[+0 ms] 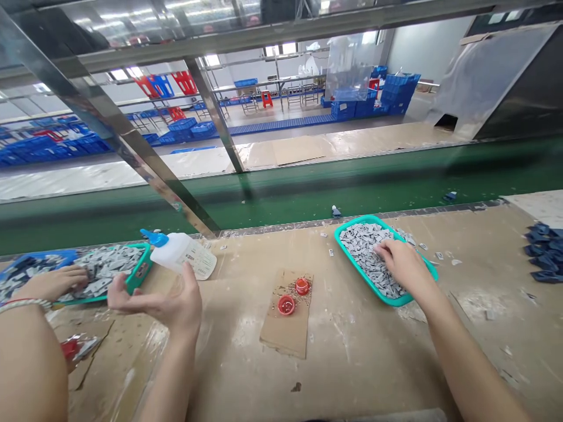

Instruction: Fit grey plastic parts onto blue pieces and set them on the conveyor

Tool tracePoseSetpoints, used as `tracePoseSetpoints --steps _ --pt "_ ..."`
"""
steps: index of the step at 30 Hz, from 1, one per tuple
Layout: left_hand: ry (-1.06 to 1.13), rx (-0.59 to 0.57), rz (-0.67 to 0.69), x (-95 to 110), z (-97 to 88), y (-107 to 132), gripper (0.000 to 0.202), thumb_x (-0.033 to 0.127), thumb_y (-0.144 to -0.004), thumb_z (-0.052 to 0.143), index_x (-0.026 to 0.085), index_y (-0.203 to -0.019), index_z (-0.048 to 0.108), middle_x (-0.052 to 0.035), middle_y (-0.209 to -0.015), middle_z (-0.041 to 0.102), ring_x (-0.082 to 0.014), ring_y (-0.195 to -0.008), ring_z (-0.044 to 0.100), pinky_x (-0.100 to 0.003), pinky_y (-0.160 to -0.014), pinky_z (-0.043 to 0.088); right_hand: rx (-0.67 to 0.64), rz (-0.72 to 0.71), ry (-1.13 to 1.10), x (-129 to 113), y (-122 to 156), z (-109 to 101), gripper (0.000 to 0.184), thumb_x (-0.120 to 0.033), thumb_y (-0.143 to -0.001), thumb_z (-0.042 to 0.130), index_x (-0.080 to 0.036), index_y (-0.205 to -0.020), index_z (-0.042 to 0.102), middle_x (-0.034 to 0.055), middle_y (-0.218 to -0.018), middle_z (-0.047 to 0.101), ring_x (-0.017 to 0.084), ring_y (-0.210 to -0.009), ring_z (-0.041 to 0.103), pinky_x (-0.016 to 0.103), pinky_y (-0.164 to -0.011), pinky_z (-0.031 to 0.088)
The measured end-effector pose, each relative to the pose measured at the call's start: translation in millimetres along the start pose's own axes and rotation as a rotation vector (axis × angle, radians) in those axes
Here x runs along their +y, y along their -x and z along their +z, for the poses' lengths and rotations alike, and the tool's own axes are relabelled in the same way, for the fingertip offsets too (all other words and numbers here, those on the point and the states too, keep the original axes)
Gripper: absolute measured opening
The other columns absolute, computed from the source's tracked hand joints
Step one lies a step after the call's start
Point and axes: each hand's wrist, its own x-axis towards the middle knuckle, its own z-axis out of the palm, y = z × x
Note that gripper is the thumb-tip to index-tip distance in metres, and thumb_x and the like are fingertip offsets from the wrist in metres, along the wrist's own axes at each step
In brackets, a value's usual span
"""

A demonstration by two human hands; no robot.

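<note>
My left hand (162, 302) is raised over the left part of the table, thumb up and fingers apart and loosely bent, with nothing seen in it. Just behind it is a white squeeze bottle (187, 255) with a blue nozzle, partly covered by the thumb. My right hand (402, 264) reaches over the edge of a turquoise tray (347, 255), fingertips pinched together at the heap of small grey pieces (365, 246). Whatever is between those fingertips is hidden. Between my hands, two small red cups (286, 305) sit on a stained cardboard piece (285, 337).
At left, a co-worker's hand (55, 284) reaches into another turquoise tray (145, 266) of grey pieces, beside a blue tray (73, 256). Dark blue parts (545, 252) lie at far right. A green conveyor belt (281, 193) runs behind the table; a metal post (176, 199) rises at left.
</note>
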Motion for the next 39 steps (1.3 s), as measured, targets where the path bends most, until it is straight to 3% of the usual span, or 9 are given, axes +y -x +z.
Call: tracePoseSetpoints --steps 2,4,11,17,21,24,27,33,39 --pt "-0.067 0.193 0.095 15.7 -3.3 2.8 0.084 0.023 -0.066 0.07 0.021 -0.131 0.017 -0.0176 -0.132 0.023 -0.0381 -0.125 0.024 -0.062 -0.096 0.028 0.025 0.039 -0.044 -1.1 -3.1 -3.4 0.026 -0.032 -0.089 0.038 -0.021 -0.08 0.06 0.0072 -0.079 0.065 0.024 -0.074 0.056 0.032 -0.062 0.037" --pt "-0.027 0.196 0.233 29.5 1.6 2.2 0.075 0.019 -0.065 0.071 0.022 -0.126 0.028 -0.0145 -0.124 0.036 -0.0345 -0.118 0.036 -0.057 -0.094 0.034 0.044 0.039 -0.049 -2.4 -8.8 -4.4 0.022 -0.031 -0.088 0.042 -0.021 -0.084 0.061 0.0069 -0.082 0.066 0.024 -0.077 0.057 0.032 -0.063 0.037" --pt "0.282 -0.413 0.393 68.9 79.9 -14.6 0.029 0.012 -0.081 0.049 0.019 -0.109 0.051 -0.0105 -0.11 0.054 -0.0248 -0.108 0.05 -0.044 -0.096 0.037 -0.04 -0.071 -0.035 -10.3 -37.4 8.3 0.007 -0.02 -0.075 0.062 -0.021 -0.077 0.069 0.0083 -0.077 0.065 0.028 -0.09 0.053 0.034 -0.07 0.036" --pt "0.331 -0.866 0.518 103.5 171.3 -18.1 0.031 0.008 -0.081 0.046 0.022 -0.105 0.058 -0.0064 -0.114 0.058 -0.0203 -0.11 0.05 -0.035 -0.096 0.038 0.011 -0.054 -0.095 -19.6 -35.5 3.5 0.016 -0.025 -0.081 0.057 -0.02 -0.066 0.061 0.0097 -0.075 0.063 0.028 -0.085 0.054 0.032 -0.062 0.037" --pt "0.289 -0.971 0.41 128.5 220.0 -12.9 0.032 0.027 -0.076 0.062 0.022 -0.108 0.058 -0.0076 -0.111 0.061 -0.0243 -0.107 0.053 -0.035 -0.09 0.041 0.026 -0.048 -0.276 -23.5 -11.1 -9.7 0.019 -0.033 -0.087 0.048 -0.022 -0.075 0.058 0.0049 -0.078 0.067 0.021 -0.073 0.06 0.029 -0.062 0.043" --pt "0.226 -0.987 0.194 143.6 249.2 -8.4 0.051 0.051 -0.072 0.062 0.014 -0.108 0.057 -0.0143 -0.097 0.064 -0.0315 -0.097 0.057 -0.041 -0.08 0.044 -0.008 0.031 -0.674 -32.6 10.9 -17.4 0.02 -0.041 -0.081 0.058 -0.022 -0.075 0.061 0.004 -0.08 0.069 0.02 -0.073 0.063 0.03 -0.065 0.049" --pt "0.207 -0.994 -0.013 151.1 269.3 -5.6 0.056 0.053 -0.067 0.067 0.009 -0.1 0.058 -0.0183 -0.091 0.064 -0.0357 -0.096 0.057 -0.044 -0.078 0.044 -0.078 0.11 -0.997 -48.7 28.5 -21.3 0.021 -0.04 -0.072 0.068 -0.02 -0.073 0.065 0.0058 -0.079 0.069 0.022 -0.075 0.064 0.031 -0.069 0.051" --pt "0.463 -1.026 -0.295 135.8 261.6 -7.0 0.03 0.031 -0.083 0.059 0.014 -0.107 0.057 -0.0085 -0.105 0.062 -0.0203 -0.093 0.06 -0.043 -0.084 0.046 -0.172 0.159 -1.236 -78.5 49.3 -16.8 0.021 -0.039 -0.072 0.068 -0.018 -0.07 0.066 0.0029 -0.065 0.064 0.017 -0.062 0.06 0.026 -0.058 0.05" --pt "0.945 -1.062 -0.544 106.8 183.8 -1.4 0.045 0.027 -0.077 0.066 0.014 -0.119 0.054 -0.0113 -0.105 0.067 -0.0148 -0.083 0.065 -0.033 -0.087 0.047 -0.254 0.215 -1.349 -88.3 56.7 9.2 0.025 -0.036 -0.068 0.073 -0.016 -0.082 0.067 0.0036 -0.069 0.066 0.015 -0.062 0.06 0.025 -0.059 0.049"
